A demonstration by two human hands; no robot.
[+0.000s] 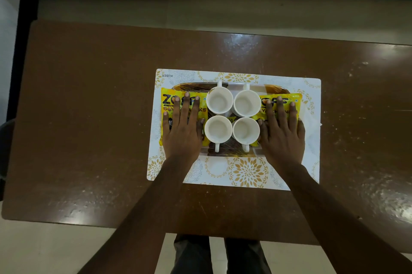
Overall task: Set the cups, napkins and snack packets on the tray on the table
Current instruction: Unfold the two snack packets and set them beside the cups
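Nothing is gripped at this moment: the left hand [182,131] is laid flat, with straight spread fingers, on the snack packet [169,99] at the left end of the tray [231,151], and the right hand [282,133] is laid in the same way on the second packet [298,98] at the right end of the tray. No finger is seen curled around a packet; the packets are only pressed or steadied from above. Four white cups [219,100] are stood upright in the middle of the tray, two by two and close together, between the two packets, and all are seen empty. The tray itself is placed on a patterned placemat [247,171] on the brown table [89,117]. Just beyond the right end of the tray, partly under the right packet, a white sheet [312,124] is seen, which is judged to be a napkin; how many napkins are there cannot be told, and on the left side none can be made out. The task is judged to be almost finished: cups and packets are already set on the tray, and probably only the hands must be lifted away, after a check of the napkins.
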